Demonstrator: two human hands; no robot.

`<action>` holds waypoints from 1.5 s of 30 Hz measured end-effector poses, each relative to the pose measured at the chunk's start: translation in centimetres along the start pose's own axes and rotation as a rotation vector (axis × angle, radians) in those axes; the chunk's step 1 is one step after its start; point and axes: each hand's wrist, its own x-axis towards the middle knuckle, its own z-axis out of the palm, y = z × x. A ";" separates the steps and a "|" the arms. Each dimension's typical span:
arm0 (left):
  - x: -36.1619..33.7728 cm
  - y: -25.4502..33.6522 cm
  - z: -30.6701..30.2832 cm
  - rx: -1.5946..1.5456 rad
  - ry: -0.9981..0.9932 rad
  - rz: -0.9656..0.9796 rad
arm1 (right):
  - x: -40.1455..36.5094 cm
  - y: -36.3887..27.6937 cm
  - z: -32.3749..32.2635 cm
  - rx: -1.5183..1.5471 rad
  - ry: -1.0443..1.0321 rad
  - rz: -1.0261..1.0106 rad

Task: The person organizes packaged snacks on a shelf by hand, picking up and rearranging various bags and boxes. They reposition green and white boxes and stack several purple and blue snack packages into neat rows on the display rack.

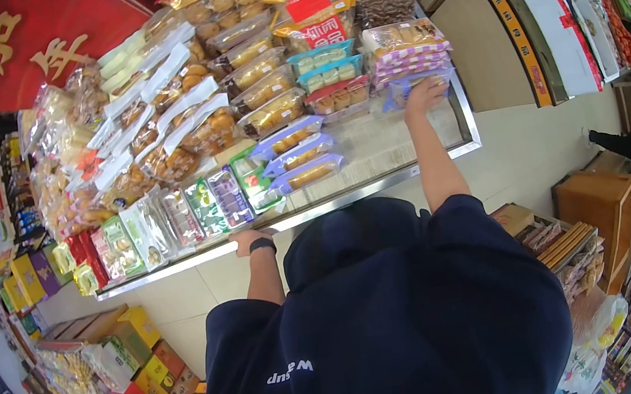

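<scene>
My right hand (425, 95) reaches far out and grips the lowest pack in a stack of purple-trimmed bread packs (406, 46) at the far right of a display table (374, 150). My left hand (250, 240), with a black watch on its wrist, rests flat on the table's metal front edge (178, 264) and holds nothing. Just beyond it lie green and purple snack packs (205, 206). Flat blue-trimmed bread packs (296, 154) lie between my two hands. My navy shirt fills the lower middle of the view.
Bagged buns and rolls (178, 111) are piled across the back of the table under a red sign (32, 48). Yellow and red boxes (133, 349) stand on the floor at the left. Wooden crates (594, 210) stand at the right, where another person's dark limb (627, 143) shows.
</scene>
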 end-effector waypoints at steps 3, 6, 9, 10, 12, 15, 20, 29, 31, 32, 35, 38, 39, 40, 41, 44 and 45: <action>0.0 -0.1 0.0 0.031 0.014 0.010 | -0.2 -0.9 -0.4 0.010 -0.009 0.020; 0.5 -0.4 0.1 0.008 0.012 0.015 | -0.4 -0.6 -0.9 0.071 -0.022 0.036; -1.3 0.4 -0.2 0.002 0.002 -0.001 | 0.0 1.6 -1.9 0.188 -0.003 0.016; -0.8 0.1 0.0 0.004 0.013 0.006 | -0.8 1.7 -2.6 0.185 -0.014 -0.005; 1.2 -0.6 0.3 0.009 0.036 0.020 | -4.3 1.1 -4.6 0.127 -0.052 -0.054; 2.6 -1.2 0.6 0.021 0.051 0.031 | -9.2 5.0 -6.3 -0.167 -0.246 -0.324; 0.9 -0.3 0.0 0.086 0.025 0.009 | -18.0 2.1 -8.2 0.021 -1.331 -0.225; 0.7 -0.4 0.1 -0.030 -0.049 -0.052 | -16.9 2.8 -7.3 -0.161 -1.414 -0.241; -1.5 0.4 -0.1 -0.071 -0.028 -0.057 | -14.6 0.6 -9.9 -0.224 -1.364 -0.178; -0.9 0.1 0.0 -0.055 -0.042 -0.044 | -12.9 -0.6 -11.4 -0.186 -1.369 -0.122; 3.2 -1.2 0.4 -0.011 -0.074 -0.005 | -5.7 0.0 -15.1 0.007 -1.317 -0.042; -2.1 0.6 -0.5 0.045 -0.017 -0.049 | 1.0 0.7 -18.1 0.004 -1.112 -0.076; -2.1 0.6 -0.7 0.083 -0.027 -0.037 | 3.1 1.2 -18.4 -0.019 -1.074 -0.100; -1.7 0.4 -0.7 0.113 -0.031 -0.017 | 4.8 1.3 -18.5 0.021 -1.032 -0.071; -1.0 0.0 -0.6 0.143 -0.033 0.005 | 6.1 1.3 -18.4 0.063 -0.991 -0.040; -1.9 0.4 -0.7 0.105 -0.037 0.009 | 5.7 -0.4 -17.1 0.152 -0.719 0.074; -2.4 0.5 -0.7 0.073 -0.038 -0.002 | 5.3 -0.9 -16.7 0.171 -0.604 0.115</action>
